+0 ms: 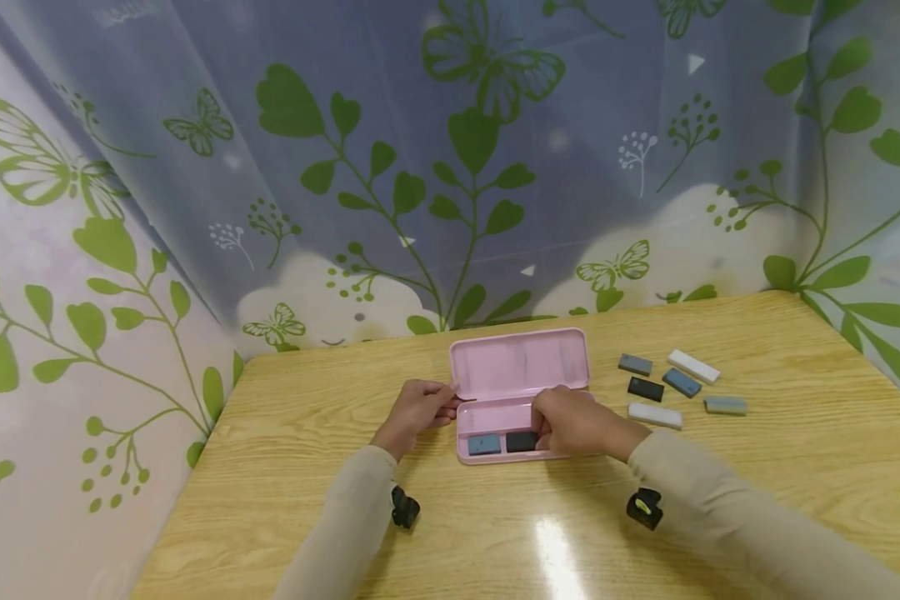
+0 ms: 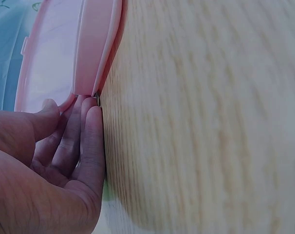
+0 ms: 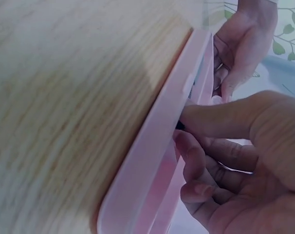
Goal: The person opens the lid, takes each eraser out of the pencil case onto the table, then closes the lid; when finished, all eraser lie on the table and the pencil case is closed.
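Observation:
A pink pencil case (image 1: 519, 371) lies open on the table, its lid tilted back. At its left end my left hand (image 1: 418, 410) holds the lid's lower corner, thumb (image 2: 49, 108) on the lid and fingers against the end of the case. My right hand (image 1: 576, 422) reaches into the front compartment and pinches a small black rectangular block (image 1: 521, 442) between thumb and index finger; only a sliver of this block (image 3: 180, 125) shows in the right wrist view. Left of it in the same compartment lies a blue block (image 1: 483, 444). The right part of the case is hidden by my hand.
Right of the case lie several loose blocks: a grey one (image 1: 635, 364), a black one (image 1: 646, 388), a blue one (image 1: 682, 382), two white ones (image 1: 693, 367) and a grey-green one (image 1: 725, 405). A patterned curtain (image 1: 390, 167) hangs behind the wooden table (image 1: 465, 533).

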A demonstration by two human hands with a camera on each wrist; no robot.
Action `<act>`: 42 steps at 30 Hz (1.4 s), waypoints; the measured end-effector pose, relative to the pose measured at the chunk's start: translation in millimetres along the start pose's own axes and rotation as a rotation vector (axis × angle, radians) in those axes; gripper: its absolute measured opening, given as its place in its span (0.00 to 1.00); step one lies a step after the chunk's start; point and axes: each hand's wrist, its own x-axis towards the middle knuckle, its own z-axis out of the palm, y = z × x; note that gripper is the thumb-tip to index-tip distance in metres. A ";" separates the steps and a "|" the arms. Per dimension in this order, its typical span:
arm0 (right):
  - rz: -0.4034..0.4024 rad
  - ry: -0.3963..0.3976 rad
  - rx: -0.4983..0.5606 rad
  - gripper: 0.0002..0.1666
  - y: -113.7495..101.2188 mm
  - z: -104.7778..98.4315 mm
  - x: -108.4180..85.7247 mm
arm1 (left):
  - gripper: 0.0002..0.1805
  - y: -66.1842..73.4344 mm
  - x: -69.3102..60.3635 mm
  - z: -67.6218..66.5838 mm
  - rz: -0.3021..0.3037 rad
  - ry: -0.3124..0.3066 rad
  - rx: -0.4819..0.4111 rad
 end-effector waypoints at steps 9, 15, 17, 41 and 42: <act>-0.021 -0.042 0.027 0.09 2.3 -10.8 0.6 | 0.18 0.1 0.1 -0.1 -0.004 0.000 -0.003; -0.024 -0.054 0.044 0.09 4.6 -15.5 -1.3 | 0.18 1.6 -1.5 0.1 -0.003 0.001 0.001; -0.024 -0.050 0.047 0.09 5.5 -16.7 -1.8 | 0.18 2.4 -1.9 0.3 -0.004 0.005 0.006; -0.021 -0.002 0.111 0.11 10.7 -42.3 -23.5 | 0.17 1.8 -1.2 0.9 -0.011 0.003 -0.016; -0.008 -0.001 0.119 0.11 11.4 -44.7 -25.4 | 0.17 1.8 -1.2 0.9 -0.012 0.003 -0.016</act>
